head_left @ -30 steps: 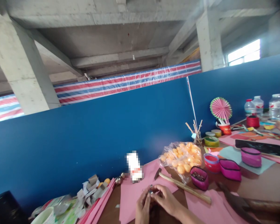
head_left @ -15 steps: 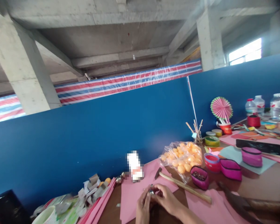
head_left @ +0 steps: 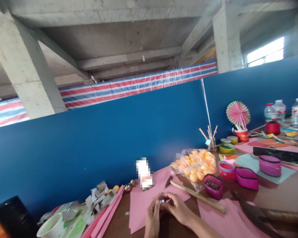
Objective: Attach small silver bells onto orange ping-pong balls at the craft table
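The left hand [head_left: 152, 216] is curled mostly closed, fingertips brought in to meet those of the right hand [head_left: 176, 208], which is bent round in the same way with a small gap left under the fingers. A small shiny metal piece [head_left: 162, 200] is held between the two sets of fingertips, over the near edge of the pink paper [head_left: 140, 210]. How firmly it's gripped, and by which fingers exactly, can't be told, since most of it is covered. That's the weak spot, tbh: something smooth and roundish that's only pinched at the tips could easily be squirted out if one side is pressed harder than the other. If dropped, it might be rolled off the paper and onto the brown table [head_left: 120, 211], or lost near the similar shiny balls [head_left: 127, 188] by the blue panel [head_left: 114, 142]. The hammer [head_left: 198, 195] is also worth watching, as its head is lying just past the right fingers and its handle is angled alongside the forearm. If that handle were bumped by a sleeve or wrist, the open pouch [head_left: 213, 186] right behind it could be nudged and its small dark bits spilled. Fingertips could be pinched too, if any edge is hidden in there.
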`<state>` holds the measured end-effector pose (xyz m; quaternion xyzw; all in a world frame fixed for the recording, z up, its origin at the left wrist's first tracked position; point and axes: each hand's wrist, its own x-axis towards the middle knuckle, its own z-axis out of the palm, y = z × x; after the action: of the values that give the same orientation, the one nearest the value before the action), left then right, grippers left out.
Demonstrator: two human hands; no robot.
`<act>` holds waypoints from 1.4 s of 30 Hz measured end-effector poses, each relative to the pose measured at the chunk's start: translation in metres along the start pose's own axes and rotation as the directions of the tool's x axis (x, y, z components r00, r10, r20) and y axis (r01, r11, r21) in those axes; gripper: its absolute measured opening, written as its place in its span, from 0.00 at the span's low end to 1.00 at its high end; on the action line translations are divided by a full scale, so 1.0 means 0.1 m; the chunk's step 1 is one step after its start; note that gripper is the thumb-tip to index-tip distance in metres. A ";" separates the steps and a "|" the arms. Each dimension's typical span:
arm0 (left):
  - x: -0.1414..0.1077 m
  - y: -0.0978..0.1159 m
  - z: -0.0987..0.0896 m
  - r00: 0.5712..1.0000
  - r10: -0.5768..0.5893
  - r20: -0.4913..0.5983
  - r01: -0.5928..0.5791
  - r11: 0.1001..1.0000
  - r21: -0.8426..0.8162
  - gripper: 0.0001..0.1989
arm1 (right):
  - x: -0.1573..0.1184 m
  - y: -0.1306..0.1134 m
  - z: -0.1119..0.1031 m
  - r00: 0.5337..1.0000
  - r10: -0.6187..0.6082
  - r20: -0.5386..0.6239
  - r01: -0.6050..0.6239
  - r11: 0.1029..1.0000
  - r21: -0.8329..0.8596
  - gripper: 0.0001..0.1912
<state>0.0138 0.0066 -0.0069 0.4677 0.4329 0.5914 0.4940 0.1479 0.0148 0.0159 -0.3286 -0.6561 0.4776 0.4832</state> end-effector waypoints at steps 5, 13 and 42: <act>0.00 -0.03 0.00 0.994 0.022 0.106 -0.019 1.000 -0.021 0.23 | 0.00 0.01 -0.01 0.999 0.032 -0.007 -0.033 0.999 -0.043 0.23; -0.02 0.04 0.03 0.998 0.056 0.014 -0.057 0.997 0.057 0.22 | 0.03 0.15 -0.02 1.000 0.004 0.014 -0.004 1.000 0.017 0.20; 0.03 -0.01 -0.06 0.969 -0.184 -0.164 0.062 0.826 -0.561 0.18 | 0.07 0.35 -0.27 0.949 -0.257 -0.180 0.043 0.676 -0.735 0.12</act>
<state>0.0080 0.0093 -0.0090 0.2110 0.3232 0.7039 0.5963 0.1706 0.0413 -0.0130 -0.4981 -0.7437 0.0896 0.4367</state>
